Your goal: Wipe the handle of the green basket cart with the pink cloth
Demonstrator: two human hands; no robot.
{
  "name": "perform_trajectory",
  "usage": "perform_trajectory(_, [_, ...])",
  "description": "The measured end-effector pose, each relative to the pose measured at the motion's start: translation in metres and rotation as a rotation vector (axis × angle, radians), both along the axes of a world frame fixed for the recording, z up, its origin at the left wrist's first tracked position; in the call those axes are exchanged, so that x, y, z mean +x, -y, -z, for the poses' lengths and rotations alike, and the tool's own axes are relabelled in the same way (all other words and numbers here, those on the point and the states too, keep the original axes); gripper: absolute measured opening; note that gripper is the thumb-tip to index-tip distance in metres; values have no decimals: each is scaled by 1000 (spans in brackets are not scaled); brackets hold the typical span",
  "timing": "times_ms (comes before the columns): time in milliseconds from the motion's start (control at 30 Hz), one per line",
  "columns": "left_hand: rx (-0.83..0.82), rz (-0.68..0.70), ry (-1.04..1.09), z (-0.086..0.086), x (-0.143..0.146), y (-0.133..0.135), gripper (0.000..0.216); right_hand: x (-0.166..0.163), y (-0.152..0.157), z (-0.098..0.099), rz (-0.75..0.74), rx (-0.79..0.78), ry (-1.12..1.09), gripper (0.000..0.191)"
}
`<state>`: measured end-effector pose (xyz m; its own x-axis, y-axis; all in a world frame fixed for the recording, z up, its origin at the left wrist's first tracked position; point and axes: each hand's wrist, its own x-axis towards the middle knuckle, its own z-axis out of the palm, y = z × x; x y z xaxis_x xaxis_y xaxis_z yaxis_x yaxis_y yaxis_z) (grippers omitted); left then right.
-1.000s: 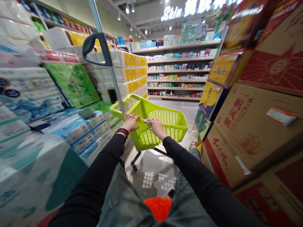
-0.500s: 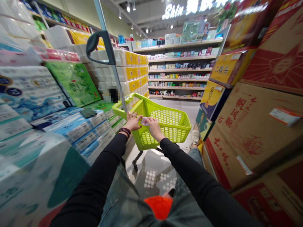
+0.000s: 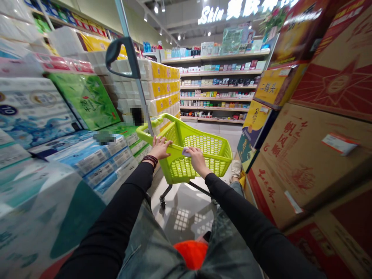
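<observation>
Green basket [image 3: 215, 155] on wheels on the shiny floor [image 3: 186, 209], between paper packs [image 3: 87, 99] and brown boxes [image 3: 305, 155]. Left hand [image 3: 159, 149] bent over its near rim, fingers curled around the edge. Right hand [image 3: 196, 159] just beside, on the same rim, fingers closed on a small white piece [image 3: 185, 152] pressed against the plastic.

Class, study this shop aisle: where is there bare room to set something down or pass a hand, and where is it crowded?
Free: the mesh bottom inside the basket; the shiny floor between the tissue packs and the cartons, on toward the shelves. Crowded: the basket's near rim, where left hand and right hand rest, and both stacked sides.
</observation>
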<state>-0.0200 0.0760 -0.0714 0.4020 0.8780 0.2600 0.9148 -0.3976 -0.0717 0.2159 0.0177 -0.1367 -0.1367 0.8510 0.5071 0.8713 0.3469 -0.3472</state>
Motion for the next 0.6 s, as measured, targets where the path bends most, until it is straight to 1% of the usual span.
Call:
perform_trajectory(67, [-9,0,-28,-3,-6,-7,70,1,-2,-1,-41,1,1,51])
perform_trajectory(167, [-14,-26,-74,-6,-16,-14,76,20,6,5,-60,4,4,54])
perform_trajectory(233, [1,-44,-83,-4,-16,-13,81,32,13,10,-24,1,-10,54])
perform_trajectory(300, [35,-16,-79,2,-10,-5,86,35,19,12,41,-14,-31,53])
perform_trajectory(367, [45,87,-75,12,2,5,90,25,20,9,123,-43,-51,55])
perform_trajectory(433, [52,113,-53,21,16,14,93,8,17,1,172,-71,-54,60])
perform_trajectory(500, [58,92,-39,27,25,18,92,-10,12,-8,145,-85,-27,65])
perform_trajectory(600, [35,88,-47,26,29,18,86,-24,8,-18,76,-106,27,63])
